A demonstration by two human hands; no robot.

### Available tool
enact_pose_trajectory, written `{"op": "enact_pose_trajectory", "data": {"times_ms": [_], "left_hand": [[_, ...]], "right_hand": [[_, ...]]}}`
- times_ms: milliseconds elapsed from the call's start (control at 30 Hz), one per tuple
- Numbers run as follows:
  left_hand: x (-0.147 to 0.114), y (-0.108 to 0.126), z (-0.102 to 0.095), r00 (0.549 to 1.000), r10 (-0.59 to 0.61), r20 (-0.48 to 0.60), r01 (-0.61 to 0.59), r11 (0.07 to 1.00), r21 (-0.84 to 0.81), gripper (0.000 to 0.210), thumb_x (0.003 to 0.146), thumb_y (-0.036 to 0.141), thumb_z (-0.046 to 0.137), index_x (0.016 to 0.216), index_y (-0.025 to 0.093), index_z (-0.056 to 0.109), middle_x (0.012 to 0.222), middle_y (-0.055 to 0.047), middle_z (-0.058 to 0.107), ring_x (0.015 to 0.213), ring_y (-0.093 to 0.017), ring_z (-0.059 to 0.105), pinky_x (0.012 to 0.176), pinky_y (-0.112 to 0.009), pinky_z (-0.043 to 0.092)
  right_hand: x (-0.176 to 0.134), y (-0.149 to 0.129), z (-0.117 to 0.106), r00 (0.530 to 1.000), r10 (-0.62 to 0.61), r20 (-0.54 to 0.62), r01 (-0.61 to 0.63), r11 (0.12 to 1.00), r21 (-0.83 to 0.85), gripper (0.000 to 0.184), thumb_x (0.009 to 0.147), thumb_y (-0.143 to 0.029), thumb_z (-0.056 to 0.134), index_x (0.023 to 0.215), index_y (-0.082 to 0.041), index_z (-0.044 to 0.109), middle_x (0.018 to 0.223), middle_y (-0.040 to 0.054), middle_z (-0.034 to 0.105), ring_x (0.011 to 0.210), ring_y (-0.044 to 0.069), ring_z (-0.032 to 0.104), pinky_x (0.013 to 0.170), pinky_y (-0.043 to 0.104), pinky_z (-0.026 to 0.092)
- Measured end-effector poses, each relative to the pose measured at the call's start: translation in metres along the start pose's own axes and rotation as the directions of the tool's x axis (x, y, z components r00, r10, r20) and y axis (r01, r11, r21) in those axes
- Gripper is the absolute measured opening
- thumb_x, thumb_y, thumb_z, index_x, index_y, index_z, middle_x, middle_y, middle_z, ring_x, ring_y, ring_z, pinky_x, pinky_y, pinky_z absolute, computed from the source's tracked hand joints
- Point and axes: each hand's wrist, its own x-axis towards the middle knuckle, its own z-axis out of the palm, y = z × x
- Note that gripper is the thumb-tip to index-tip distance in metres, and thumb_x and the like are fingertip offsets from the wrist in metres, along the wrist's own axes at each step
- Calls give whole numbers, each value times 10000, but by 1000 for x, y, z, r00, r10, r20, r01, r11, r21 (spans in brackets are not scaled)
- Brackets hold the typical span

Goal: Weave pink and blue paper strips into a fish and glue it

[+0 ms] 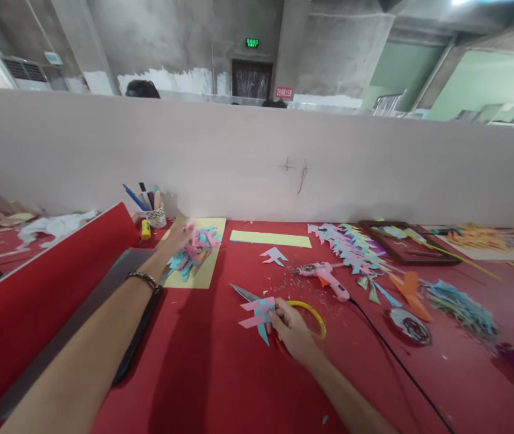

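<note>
My right hand (290, 328) pinches a small woven paper fish (263, 310) of pink and blue strips. Under that hand lie scissors (313, 313) with yellow handles, blades pointing up and left. At the far left, my left hand (178, 238) reaches to a pile of pink and blue paper strips (188, 256) on a pale yellow sheet (216, 226). Its fingertips are at the pile's upper edge, too blurred to show a grip. Another pink and blue folded paper piece (275, 256) rests beyond the scissors.
A pink glue gun (329, 280) with a black cord lies right of the scissors. Behind it are joined paper fish (349, 247) and a dark tray (437, 256). A pen cup (156, 215) stands at back left, near a red board (80, 265). A white partition (238, 163) closes the back.
</note>
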Motion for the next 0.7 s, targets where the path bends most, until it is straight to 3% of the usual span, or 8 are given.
{"op": "enact_pose_trajectory", "data": {"times_ms": [167, 300, 433, 500, 567, 600, 700], "left_hand": [[-2, -7, -2, 1000, 16, 19, -17, 999, 37, 266, 735, 253, 445, 934, 132, 573, 1061, -152, 579, 1156, -304, 430, 965, -430, 339], [-22, 9, -6, 994, 86, 66, -87, 996, 12, 323, 744, 268, 427, 1008, 143, 567, 1179, -149, 524, 1227, -282, 354, 1030, -414, 251], [-80, 45, 11, 944, 197, 264, -170, 978, -121, 331, 770, 368, 386, 952, 198, 603, 1044, -64, 623, 1014, -207, 545, 902, -324, 402], [-115, 63, 23, 851, 288, 439, -137, 929, -344, 381, 745, 417, 424, 992, 177, 589, 1014, -66, 639, 944, -200, 569, 838, -302, 429], [-144, 74, 32, 748, 331, 575, -52, 893, -447, 358, 701, 417, 499, 936, 168, 605, 918, -49, 657, 848, -189, 580, 758, -273, 434], [-155, 77, 36, 724, 336, 602, -16, 881, -472, 318, 685, 411, 517, 859, 164, 615, 837, -32, 655, 777, -177, 573, 705, -259, 429], [-173, 75, 40, 753, 247, 609, 116, 862, -493, 301, 674, 430, 490, 539, 162, 513, 526, 30, 496, 534, -117, 450, 537, -225, 355]], "right_hand": [[2, 4, 1, 1000, -13, 7, 13, 1000, -6, 252, 730, -446, 483, 678, -205, 429, 516, -57, 456, 460, 74, 397, 452, 209, 292], [2, 3, 1, 1000, -18, 5, 18, 1000, -2, 238, 725, -435, 488, 701, -201, 452, 515, -58, 462, 462, 78, 415, 469, 214, 321], [0, 1, -2, 999, -4, 38, 3, 1000, 11, 224, 712, -412, 521, 723, -194, 471, 519, -56, 472, 469, 79, 441, 483, 213, 354], [-2, -1, -4, 998, -12, 60, 11, 1000, 13, 217, 705, -398, 540, 735, -192, 480, 526, -52, 480, 482, 84, 460, 493, 215, 371], [-3, -2, -6, 996, -30, 82, 29, 999, 14, 213, 700, -392, 548, 742, -193, 486, 524, -52, 475, 483, 87, 466, 495, 219, 381], [-4, -3, -7, 995, -39, 87, 38, 999, 16, 212, 698, -391, 550, 745, -194, 488, 523, -52, 473, 484, 88, 469, 495, 220, 385], [-3, -3, -7, 997, -34, 74, 33, 999, 14, 222, 682, -398, 555, 750, -195, 496, 531, -48, 493, 453, 80, 457, 466, 216, 379]]}}
